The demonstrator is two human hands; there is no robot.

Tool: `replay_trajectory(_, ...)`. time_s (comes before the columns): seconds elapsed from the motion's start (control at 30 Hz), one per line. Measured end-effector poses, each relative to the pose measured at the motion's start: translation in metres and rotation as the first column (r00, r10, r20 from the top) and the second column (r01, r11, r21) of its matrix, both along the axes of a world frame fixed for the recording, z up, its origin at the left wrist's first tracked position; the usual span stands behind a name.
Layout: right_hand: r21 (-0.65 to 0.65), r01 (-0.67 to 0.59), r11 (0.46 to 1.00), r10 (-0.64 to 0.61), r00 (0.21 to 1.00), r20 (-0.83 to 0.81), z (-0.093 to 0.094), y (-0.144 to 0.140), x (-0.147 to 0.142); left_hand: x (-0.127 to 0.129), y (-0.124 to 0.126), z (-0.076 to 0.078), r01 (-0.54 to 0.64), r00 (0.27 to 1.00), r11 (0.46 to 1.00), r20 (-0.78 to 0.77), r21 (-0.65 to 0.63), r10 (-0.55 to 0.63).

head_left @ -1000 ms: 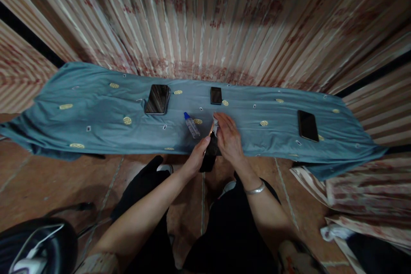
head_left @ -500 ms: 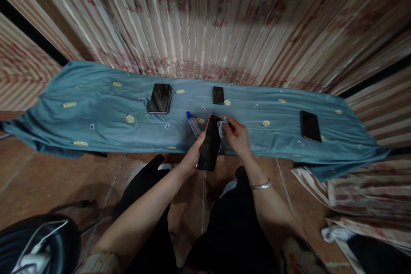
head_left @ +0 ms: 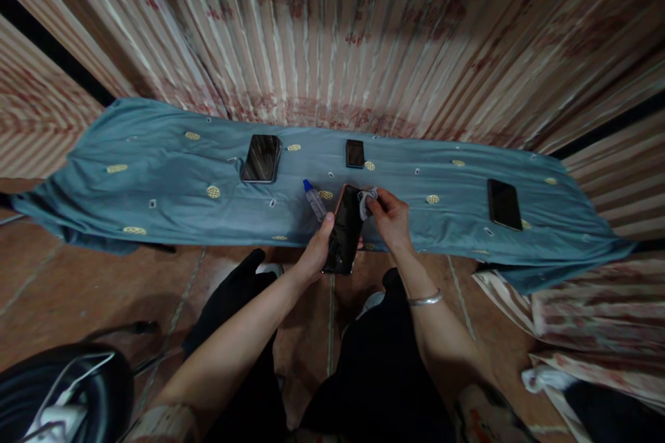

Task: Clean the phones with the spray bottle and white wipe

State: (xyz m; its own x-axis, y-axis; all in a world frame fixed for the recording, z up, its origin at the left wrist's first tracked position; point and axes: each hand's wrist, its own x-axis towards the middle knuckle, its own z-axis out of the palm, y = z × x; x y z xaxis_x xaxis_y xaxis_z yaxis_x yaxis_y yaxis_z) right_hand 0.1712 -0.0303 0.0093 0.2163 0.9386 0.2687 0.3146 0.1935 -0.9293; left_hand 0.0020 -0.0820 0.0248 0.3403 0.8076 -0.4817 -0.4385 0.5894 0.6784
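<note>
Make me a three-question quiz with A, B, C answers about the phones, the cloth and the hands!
1. Where does the small bottle lie?
A. on the floor
B. on the blue cloth, left of the held phone
C. on the tablet

2. How many phones lie flat on the cloth?
A. two
B. four
C. none

3. What does the right hand do?
A. hangs empty
B. holds the bottle
C. presses a wipe on the held phone

Answers: 1 B, it rests on cloth. 2 A, a small phone and a right-side phone. 3 C, wipe meets screen; the left hand grips the phone.

Both hands' grips (head_left: 318, 249) (head_left: 391, 218) closed, together
</note>
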Motion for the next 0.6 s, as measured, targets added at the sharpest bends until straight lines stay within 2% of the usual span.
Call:
replay_trajectory(0.2, 0.001, 0.010, 1.000, -0.010, 1.000, -0.006, 0.002, -0.002, 0.000, 0.002, 0.002, 0.004, -0.022, 0.999, 1.000, -0.034, 0.000, 0.022)
replay_trajectory(0.4, -0.008, -0.112, 0.994, 0.111, 0.990, -0.083, 0.002, 0.001, 0.006, 0.001, 0.000, 0.015, -0.006, 0.999, 0.996, -0.047, -0.093, 0.002)
replay_trajectory(0.6, 0.024, -0.058, 0.998, 0.058, 0.998, -0.017, 0.005, -0.006, 0.006, 0.002, 0.002, 0.016, -0.008, 1.000, 0.990, 0.009, -0.142, 0.009)
